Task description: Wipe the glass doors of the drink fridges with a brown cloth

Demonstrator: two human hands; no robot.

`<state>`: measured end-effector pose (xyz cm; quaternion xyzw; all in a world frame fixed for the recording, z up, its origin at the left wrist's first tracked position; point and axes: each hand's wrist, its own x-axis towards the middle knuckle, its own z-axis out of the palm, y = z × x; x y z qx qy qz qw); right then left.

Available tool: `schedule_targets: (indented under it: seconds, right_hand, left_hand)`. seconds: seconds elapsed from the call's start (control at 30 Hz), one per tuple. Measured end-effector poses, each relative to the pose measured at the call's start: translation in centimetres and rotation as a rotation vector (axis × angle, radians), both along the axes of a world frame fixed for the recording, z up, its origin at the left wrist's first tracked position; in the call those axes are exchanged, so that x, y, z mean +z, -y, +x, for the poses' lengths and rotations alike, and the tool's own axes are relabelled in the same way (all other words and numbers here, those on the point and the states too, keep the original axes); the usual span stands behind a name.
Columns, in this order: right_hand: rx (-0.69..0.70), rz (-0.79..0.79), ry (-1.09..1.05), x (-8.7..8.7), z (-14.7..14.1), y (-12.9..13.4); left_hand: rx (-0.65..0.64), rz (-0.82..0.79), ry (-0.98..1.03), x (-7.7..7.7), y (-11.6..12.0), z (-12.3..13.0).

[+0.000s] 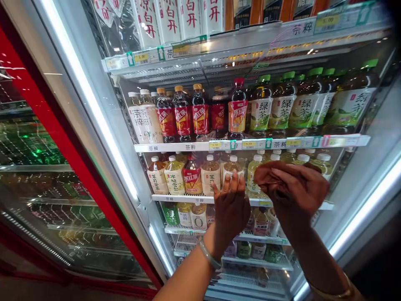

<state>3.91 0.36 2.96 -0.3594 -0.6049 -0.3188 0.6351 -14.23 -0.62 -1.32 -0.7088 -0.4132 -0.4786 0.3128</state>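
Note:
My left hand [231, 200], with a bangle at the wrist, is raised in front of the middle shelf. Its fingers point up and stand slightly apart, over a pale-labelled bottle [233, 165] with a white cap; whether they touch it I cannot tell. To the right, my right hand [300, 188] is closed round a brown cloth [267, 177], which bunches out past the fingers toward the left. Left of my left hand stand a bottle with a cream label [211, 177] and a red-labelled bottle [192, 177].
Above is a shelf edge [175, 147] with red-labelled tea bottles [200, 117] and green-capped bottles [283, 108]. Lower shelves hold more bottles [199, 219]. A red door frame [62, 142] runs down the left side; a bright light strip [354, 221] lines the right.

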Motion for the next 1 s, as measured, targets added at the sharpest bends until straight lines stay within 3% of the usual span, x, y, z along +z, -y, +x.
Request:
schedule_targets:
  seconds: [0.07,0.17,0.27,0.33,0.4,0.53,0.6,0.67,0.8,0.9,1.0]
  right_hand:
    - [-0.006,0.043,0.008,0.0,-0.5,-0.1]
    - [0.021,0.008,0.144,-2.5,0.0,0.3]
    - [0.025,-0.075,0.203,-4.7,2.3,1.1]
    - [0.017,-0.09,0.204,-4.4,4.0,1.3]
    - [-0.01,-0.047,0.131,-2.7,4.9,1.1]
    - [-0.081,0.031,-0.078,0.5,3.7,0.5]
    - [-0.079,0.017,-0.043,0.1,2.9,0.3]
    - [-0.047,0.014,0.052,-1.8,2.8,0.4]
    - [0.043,-0.018,0.153,-5.3,5.3,1.0]
    - [0.079,-0.083,0.116,-4.5,7.6,1.1]
    - [-0.022,0.02,-0.054,-2.3,8.3,0.7]
  left_hand:
    - [-0.002,-0.005,0.014,0.3,-0.1,1.0]
    - [-0.009,-0.015,0.009,0.2,-0.2,1.5]
    - [0.002,-0.041,-0.015,-0.1,-0.3,1.6]
    - [0.019,-0.056,-0.007,-0.3,-0.3,2.1]
    - [0.034,-0.065,0.021,-0.4,-0.2,2.8]
    - [0.026,-0.134,0.067,-0.4,0.4,4.7]
    - [-0.034,-0.148,0.037,-0.7,0.5,5.4]
    - [-0.091,-0.114,-0.002,-1.5,0.4,5.8]
    - [-0.081,-0.068,-0.05,-3.0,0.0,6.4]
    - [-0.085,-0.057,-0.07,-3.2,-0.2,7.2]
    - [-0.102,-0.062,-0.039,-2.8,-0.2,8.3]
